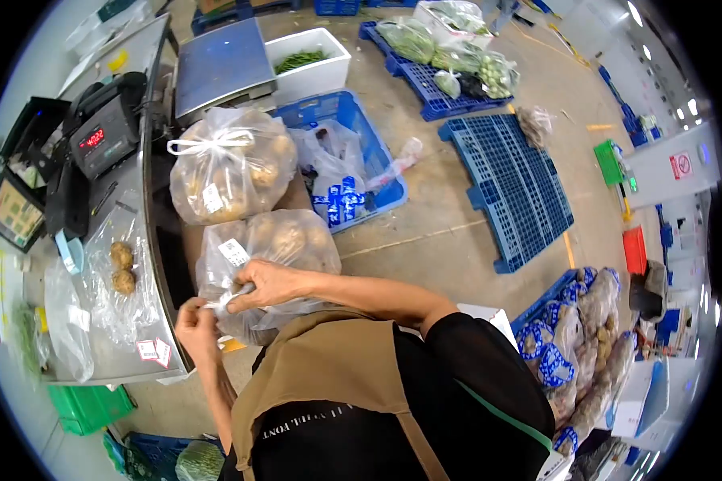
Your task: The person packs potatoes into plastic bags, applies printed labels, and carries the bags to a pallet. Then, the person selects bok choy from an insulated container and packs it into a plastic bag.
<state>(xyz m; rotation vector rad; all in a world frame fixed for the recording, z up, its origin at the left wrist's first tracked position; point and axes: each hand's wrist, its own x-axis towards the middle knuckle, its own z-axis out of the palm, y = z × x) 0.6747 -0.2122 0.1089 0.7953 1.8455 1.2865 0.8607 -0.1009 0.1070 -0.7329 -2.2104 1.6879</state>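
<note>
A clear plastic bag of potatoes with a white label sits right in front of me. My right hand is closed around the bag's gathered neck. To its left, my left hand pinches the end of the white twisted neck or tie; which of these I cannot tell. Just beyond stands a second bag of potatoes, knotted shut with a white tie and also labelled. Two loose potatoes lie on a plastic sheet on the counter to the left.
The metal counter holds a scale display and a screen. A platform scale, a white foam box of green vegetables and a blue crate stand ahead. Blue pallets and bagged produce lie to the right.
</note>
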